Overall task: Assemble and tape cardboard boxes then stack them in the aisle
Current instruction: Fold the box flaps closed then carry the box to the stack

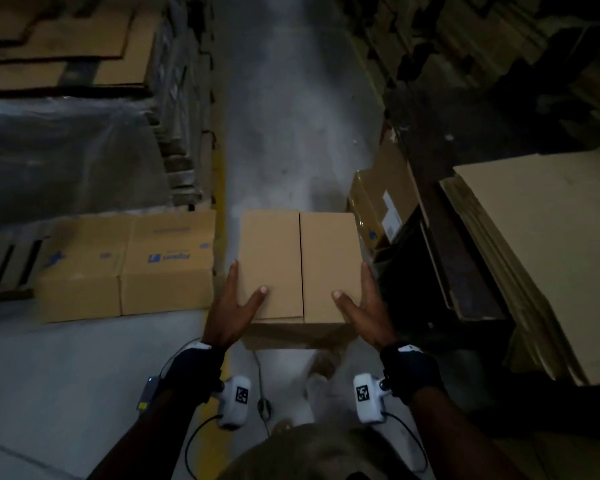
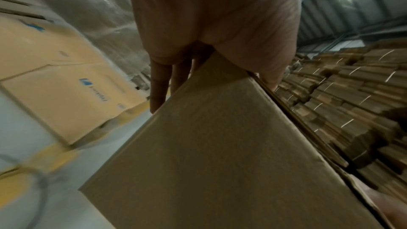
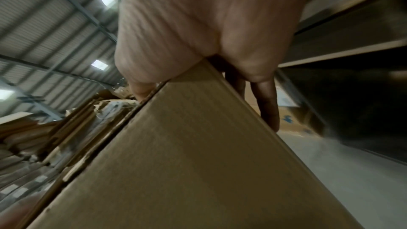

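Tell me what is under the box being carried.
Under the box, the grey aisle floor and part of a foot show. Whatever lies directly beneath is hidden. The left hand and right hand clasp its sides.

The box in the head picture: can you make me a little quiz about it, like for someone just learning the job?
1. True or false: only one hand touches the plain cardboard box.
2. Where do the thumbs rest? A) on the top flaps B) under the box C) on the floor
3. Fill in: the boxes with blue print sit on the person's ____ side.

Key
1. False: the left hand and the right hand hold it by opposite sides.
2. A: both thumbs lie on the top flaps, either side of the middle seam, with fingers straight along the sides.
3. Left, on the floor beside the yellow line.
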Tool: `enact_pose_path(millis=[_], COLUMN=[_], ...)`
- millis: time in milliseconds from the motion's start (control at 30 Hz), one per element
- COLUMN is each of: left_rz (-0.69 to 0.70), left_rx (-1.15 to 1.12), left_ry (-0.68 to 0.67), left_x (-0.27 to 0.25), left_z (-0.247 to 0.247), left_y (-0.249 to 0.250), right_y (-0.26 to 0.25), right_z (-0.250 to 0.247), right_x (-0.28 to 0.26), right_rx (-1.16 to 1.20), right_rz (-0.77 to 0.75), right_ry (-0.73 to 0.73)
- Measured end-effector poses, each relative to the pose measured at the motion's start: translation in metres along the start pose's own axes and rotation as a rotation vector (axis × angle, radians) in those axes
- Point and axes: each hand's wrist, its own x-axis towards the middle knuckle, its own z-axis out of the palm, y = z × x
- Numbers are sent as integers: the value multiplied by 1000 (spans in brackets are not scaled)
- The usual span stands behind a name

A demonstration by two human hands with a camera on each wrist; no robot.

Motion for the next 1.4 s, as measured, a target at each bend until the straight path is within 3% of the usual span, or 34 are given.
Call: enact_pose_path(millis=[200, 400, 767, 933, 1200, 1400], left_rz=[35, 53, 218, 329, 485, 594], left_rx=[47, 104, 102, 81, 84, 88], left_ry=[23, 28, 21, -24, -276, -518], left_x=[118, 237, 408, 512, 657, 720], left_z=[6, -2, -2, 11, 56, 125], left_y=[57, 132, 244, 294, 402, 474], right_y=[-30, -93, -175, -217, -262, -258], right_z=[-21, -52, -104, -133, -189, -246], right_x=[129, 238, 397, 464, 543, 567], right_rx=[6, 3, 40, 104, 137, 185], right_rz=[-57, -66, -150, -166, -75, -1], right_ry=[3, 8, 195, 337, 640, 862])
